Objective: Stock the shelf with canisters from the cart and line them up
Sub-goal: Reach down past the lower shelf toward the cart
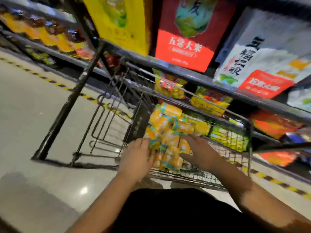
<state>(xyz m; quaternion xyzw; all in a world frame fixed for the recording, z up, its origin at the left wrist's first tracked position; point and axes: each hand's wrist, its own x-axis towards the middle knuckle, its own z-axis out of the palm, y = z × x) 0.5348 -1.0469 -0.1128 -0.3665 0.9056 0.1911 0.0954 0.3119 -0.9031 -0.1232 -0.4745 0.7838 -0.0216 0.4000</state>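
my left hand [137, 156] and right hand [201, 153] press flat-fingered against the heap of canisters [168, 130] in the cart [227, 157], gripping nothing yet, so stocking the shelf [185, 74] seems mostly ahead.

Both hands reach into the wire cart [198, 178]. The left hand [137, 157] and right hand [201, 153] lie with straightish fingers against either side of a pile of yellow-orange canisters [168, 130]. Behind, the dark shelf [186, 73] carries a yellow bag [121, 22], a red bag [188, 42] and a white bag [262, 52]. Everything is motion-blurred.
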